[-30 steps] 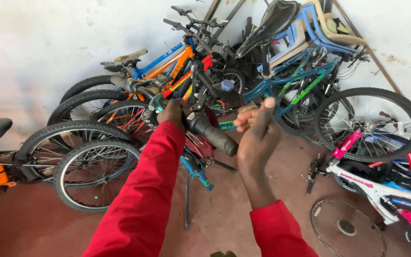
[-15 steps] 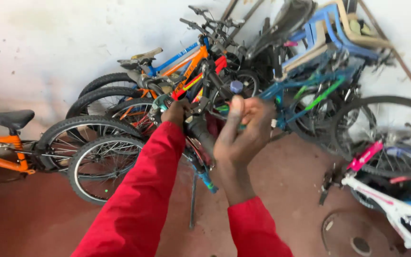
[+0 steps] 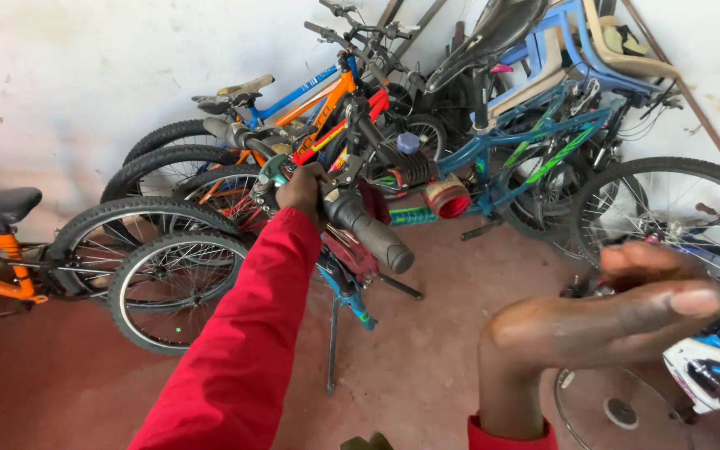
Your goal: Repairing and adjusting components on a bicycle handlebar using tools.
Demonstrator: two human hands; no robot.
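Right hand (image 3: 618, 321) withdrawn, left hand (image 3: 303, 190) gripping handlebar (image 3: 368, 229)

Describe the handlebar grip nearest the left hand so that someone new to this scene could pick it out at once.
Bicycles lean in a heap against the white wall. In front of them, the left hand in a red sleeve holds a handlebar. The grip is the thick, dark rubber cylinder jutting from beside that hand toward the camera, its free end bare.

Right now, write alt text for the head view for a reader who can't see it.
A person in red sleeves grips a bike handlebar with the left hand, while the right hand hangs open and empty in the foreground. Beyond, bikes lean in a heap against a white wall over a reddish floor.
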